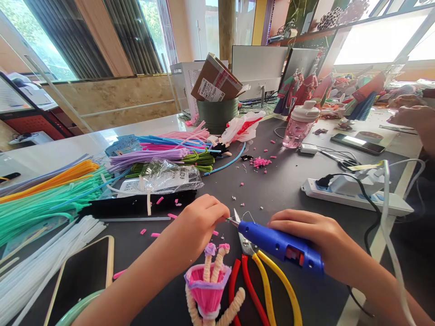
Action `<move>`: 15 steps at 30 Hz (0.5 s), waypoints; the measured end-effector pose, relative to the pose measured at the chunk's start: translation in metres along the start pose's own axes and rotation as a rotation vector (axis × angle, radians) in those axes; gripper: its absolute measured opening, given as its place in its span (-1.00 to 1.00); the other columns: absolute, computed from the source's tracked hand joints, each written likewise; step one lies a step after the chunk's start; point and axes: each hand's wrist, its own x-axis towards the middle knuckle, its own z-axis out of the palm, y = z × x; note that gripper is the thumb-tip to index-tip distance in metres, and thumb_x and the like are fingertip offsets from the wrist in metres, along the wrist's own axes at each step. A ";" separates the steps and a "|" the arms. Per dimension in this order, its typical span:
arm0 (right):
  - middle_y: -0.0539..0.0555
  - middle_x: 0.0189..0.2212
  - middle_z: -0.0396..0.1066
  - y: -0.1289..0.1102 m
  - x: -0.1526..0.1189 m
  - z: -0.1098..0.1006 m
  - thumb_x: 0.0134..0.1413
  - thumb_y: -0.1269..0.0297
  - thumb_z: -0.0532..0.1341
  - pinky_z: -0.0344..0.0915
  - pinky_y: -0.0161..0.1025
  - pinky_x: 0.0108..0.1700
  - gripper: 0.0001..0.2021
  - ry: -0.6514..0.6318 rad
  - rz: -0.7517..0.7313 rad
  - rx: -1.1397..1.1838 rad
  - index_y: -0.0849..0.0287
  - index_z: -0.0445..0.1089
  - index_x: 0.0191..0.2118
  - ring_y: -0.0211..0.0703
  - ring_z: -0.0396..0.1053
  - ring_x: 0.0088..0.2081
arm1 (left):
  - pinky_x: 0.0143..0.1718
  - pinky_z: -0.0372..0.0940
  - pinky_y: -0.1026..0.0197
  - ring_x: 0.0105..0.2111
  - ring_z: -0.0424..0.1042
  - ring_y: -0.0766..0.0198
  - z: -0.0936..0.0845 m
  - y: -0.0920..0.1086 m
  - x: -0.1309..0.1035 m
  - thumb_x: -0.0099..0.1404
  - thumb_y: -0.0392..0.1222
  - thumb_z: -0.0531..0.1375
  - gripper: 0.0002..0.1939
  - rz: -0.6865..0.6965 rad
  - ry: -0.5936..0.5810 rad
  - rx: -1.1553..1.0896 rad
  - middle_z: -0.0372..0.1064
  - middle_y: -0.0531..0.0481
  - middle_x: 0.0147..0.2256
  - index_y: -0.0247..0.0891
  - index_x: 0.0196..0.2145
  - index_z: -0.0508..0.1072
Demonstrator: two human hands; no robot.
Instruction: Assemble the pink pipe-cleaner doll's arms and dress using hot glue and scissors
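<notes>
My right hand (306, 228) is wrapped round a blue hot glue gun (272, 242), its nozzle pointing left. My left hand (202, 215) is closed in a pinch right at the nozzle tip; whatever its fingertips hold is too small to make out. Below the hands lies a pipe-cleaner doll (208, 283) upside down, with a pink skirt edged in lilac, beige limbs, and pink and lilac feet. Beside it, under the glue gun, are pliers with red handles (249, 290) and a second tool with yellow handles (272, 285); their jaws overlap near the gun.
Bundles of coloured pipe cleaners (149, 158) fill the left side, near a phone (81, 276). Pink clippings (260, 162) are scattered mid-table. At right are a power strip (356, 197) with cables, scissors (340, 159), a pink bottle (301, 124) and another person's hand (413, 120).
</notes>
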 end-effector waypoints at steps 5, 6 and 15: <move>0.12 -0.28 0.51 0.000 0.000 0.000 0.11 0.40 0.07 0.38 -0.33 -0.30 -0.77 0.011 -0.019 -0.009 0.08 0.45 -0.21 -0.13 0.49 -0.33 | -0.31 0.26 0.31 -0.36 0.35 0.31 0.000 -0.001 0.001 0.23 -0.51 -0.03 -0.73 0.026 0.000 0.006 0.35 0.00 -0.35 -0.26 -0.35 0.40; 0.12 -0.28 0.51 0.000 0.000 0.000 0.11 0.40 0.07 0.38 -0.33 -0.30 -0.77 0.015 -0.023 -0.010 0.08 0.45 -0.21 -0.14 0.49 -0.33 | -0.31 0.26 0.31 -0.36 0.35 0.32 -0.001 -0.001 0.000 0.23 -0.51 -0.03 -0.73 0.029 0.003 0.006 0.35 0.00 -0.35 -0.26 -0.34 0.40; 0.14 -0.27 0.52 0.000 -0.001 0.000 0.12 0.36 0.08 0.39 -0.31 -0.31 -0.78 0.017 -0.013 -0.031 0.07 0.46 -0.22 -0.10 0.49 -0.33 | -0.29 0.27 0.27 -0.33 0.35 0.29 -0.004 0.001 -0.001 0.23 -0.52 -0.05 -0.71 -0.007 -0.003 0.010 0.36 -0.02 -0.32 -0.24 -0.32 0.38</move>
